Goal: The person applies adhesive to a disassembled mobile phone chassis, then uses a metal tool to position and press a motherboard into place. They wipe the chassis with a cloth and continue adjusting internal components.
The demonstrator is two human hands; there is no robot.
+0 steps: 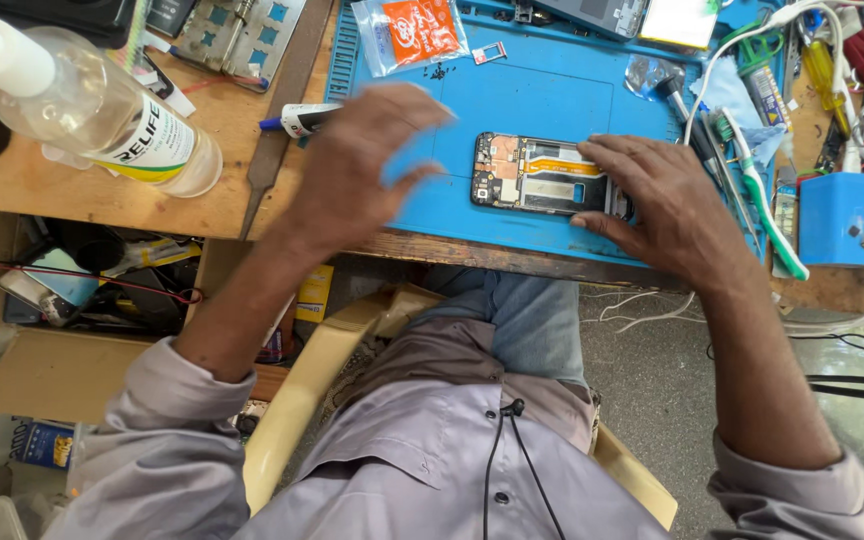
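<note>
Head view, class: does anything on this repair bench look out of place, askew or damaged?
The phone lies on the blue mat with its back off and its insides bare, steadied by the right hand. A toothbrush lies among the tools. Tiny dark specks, perhaps screws, lie loose on the mat.

A clear plastic pouch (pixel 410 32) with an orange printed panel lies at the far edge of the blue mat. Left of it, on the wooden counter, a clear bottle (pixel 92 110) lies tilted, wrapped in a white label (pixel 157 148) with a yellow-green band. A small blue box (pixel 855 220) with white print sits at the right edge. A yellow packet (pixel 314 293) stands below the counter.
</note>
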